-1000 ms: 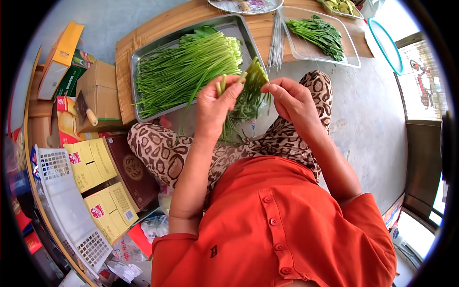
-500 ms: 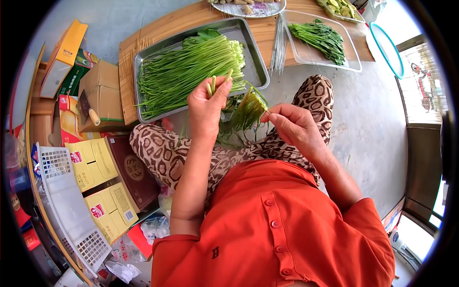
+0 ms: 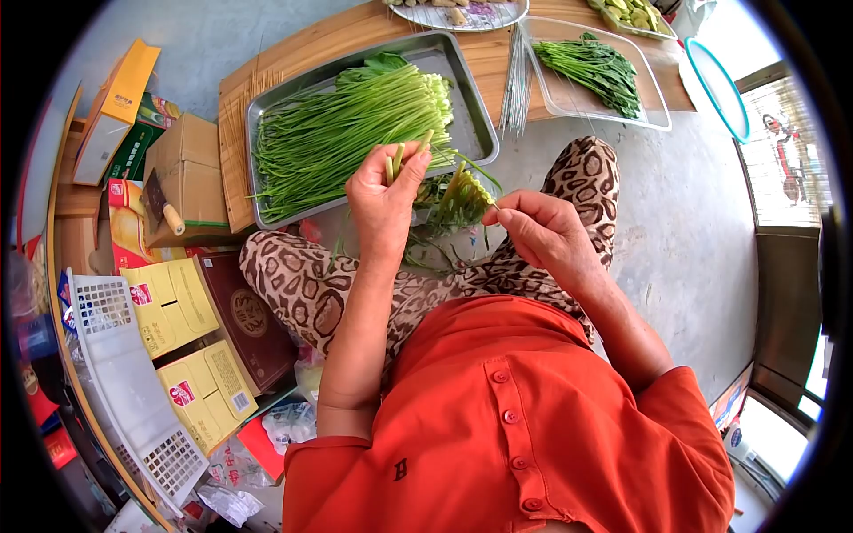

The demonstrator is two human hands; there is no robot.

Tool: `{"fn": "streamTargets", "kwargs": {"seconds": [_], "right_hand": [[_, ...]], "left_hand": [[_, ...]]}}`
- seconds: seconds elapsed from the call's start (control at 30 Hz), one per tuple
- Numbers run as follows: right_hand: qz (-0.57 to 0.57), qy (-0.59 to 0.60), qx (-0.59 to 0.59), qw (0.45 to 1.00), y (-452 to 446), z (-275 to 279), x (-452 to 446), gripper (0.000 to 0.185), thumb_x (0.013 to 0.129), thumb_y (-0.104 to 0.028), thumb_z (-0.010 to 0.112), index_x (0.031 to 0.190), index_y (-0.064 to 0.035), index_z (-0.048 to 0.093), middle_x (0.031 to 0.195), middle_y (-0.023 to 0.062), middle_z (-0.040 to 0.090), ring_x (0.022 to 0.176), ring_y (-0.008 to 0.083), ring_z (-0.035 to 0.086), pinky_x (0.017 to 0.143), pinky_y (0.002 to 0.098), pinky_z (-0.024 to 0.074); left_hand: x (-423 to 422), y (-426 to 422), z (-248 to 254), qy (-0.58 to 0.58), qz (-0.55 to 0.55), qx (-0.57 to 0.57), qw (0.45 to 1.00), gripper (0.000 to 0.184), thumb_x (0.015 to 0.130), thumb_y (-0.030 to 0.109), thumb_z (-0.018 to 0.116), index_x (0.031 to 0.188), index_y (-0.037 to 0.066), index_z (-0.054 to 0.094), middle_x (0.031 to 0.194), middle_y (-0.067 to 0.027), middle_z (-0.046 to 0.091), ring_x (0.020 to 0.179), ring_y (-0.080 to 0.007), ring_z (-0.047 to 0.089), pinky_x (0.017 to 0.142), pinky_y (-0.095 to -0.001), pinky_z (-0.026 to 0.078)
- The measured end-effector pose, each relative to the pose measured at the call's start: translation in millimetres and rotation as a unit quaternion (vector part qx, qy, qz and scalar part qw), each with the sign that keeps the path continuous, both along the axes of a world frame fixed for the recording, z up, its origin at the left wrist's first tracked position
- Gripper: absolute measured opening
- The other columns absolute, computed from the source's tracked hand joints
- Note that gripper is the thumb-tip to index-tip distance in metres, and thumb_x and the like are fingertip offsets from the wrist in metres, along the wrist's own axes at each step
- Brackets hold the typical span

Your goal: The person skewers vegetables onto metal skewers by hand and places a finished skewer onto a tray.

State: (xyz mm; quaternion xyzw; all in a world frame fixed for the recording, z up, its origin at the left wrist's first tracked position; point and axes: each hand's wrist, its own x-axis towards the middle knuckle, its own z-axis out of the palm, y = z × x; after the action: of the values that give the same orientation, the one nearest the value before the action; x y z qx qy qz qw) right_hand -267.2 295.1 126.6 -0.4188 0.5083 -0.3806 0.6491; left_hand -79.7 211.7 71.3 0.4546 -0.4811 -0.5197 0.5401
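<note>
My left hand (image 3: 384, 191) is closed around a few green chive stems, whose pale cut ends poke up past the thumb and fingers. Below and to its right hangs a row of chives (image 3: 462, 201), lined up by their pale ends with the dark leaves drooping. My right hand (image 3: 539, 229) pinches the lower end of that row, apparently on a thin skewer that is hard to make out. Just beyond my left hand, a metal tray (image 3: 480, 133) holds a large pile of chives (image 3: 355, 133).
On the wooden table (image 3: 320, 35), thin metal skewers (image 3: 516, 80) lie beside a clear plastic tray (image 3: 659, 108) with bundled greens (image 3: 593, 75). Bamboo skewers (image 3: 238, 120) lie left of the metal tray. Cardboard boxes (image 3: 188, 173) and a white plastic basket (image 3: 129, 382) stand at my left.
The hanging chives have turned slightly between my hands, so their leaves show narrower. Both hands keep their grips and have barely moved.
</note>
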Motion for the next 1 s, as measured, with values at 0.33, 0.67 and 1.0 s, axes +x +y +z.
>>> {"fn": "streamTargets", "kwargs": {"seconds": [0.33, 0.67, 1.0], "right_hand": [[0.002, 0.005, 0.000, 1.000, -1, -1, 1, 0.020, 0.097, -0.018, 0.051, 0.098, -0.0012, 0.063, 0.058, -0.0093, 0.040, 0.048, 0.0000, 0.033, 0.044, 0.0182, 0.0254], [-0.002, -0.001, 0.003, 1.000, 0, 0, 1, 0.020, 0.097, -0.019, 0.052, 0.097, -0.0017, 0.063, 0.058, -0.0094, 0.041, 0.048, -0.0003, 0.032, 0.044, 0.0179, 0.0248], [-0.004, 0.000, 0.001, 1.000, -4, 4, 5, 0.020, 0.097, -0.018, 0.052, 0.096, -0.0011, 0.063, 0.058, -0.0090, 0.042, 0.048, -0.0001, 0.034, 0.043, 0.0180, 0.0254]], "left_hand": [[0, 0, -1, -0.010, 0.007, 0.000, 1.000, 0.008, 0.084, 0.006, 0.070, 0.089, 0.000, 0.068, 0.074, 0.0035, 0.053, 0.063, -0.0029, 0.046, 0.055, -0.0196, 0.038], [-3, 5, 13, -0.202, 0.077, -0.200, 0.956, 0.011, 0.080, 0.000, 0.070, 0.090, 0.000, 0.067, 0.083, -0.0040, 0.061, 0.069, -0.0101, 0.056, 0.059, -0.0230, 0.045], [-5, 10, 14, -0.228, 0.069, -0.230, 0.944, 0.014, 0.078, 0.000, 0.072, 0.091, 0.001, 0.067, 0.083, -0.0037, 0.061, 0.070, -0.0111, 0.055, 0.060, -0.0235, 0.044]]}}
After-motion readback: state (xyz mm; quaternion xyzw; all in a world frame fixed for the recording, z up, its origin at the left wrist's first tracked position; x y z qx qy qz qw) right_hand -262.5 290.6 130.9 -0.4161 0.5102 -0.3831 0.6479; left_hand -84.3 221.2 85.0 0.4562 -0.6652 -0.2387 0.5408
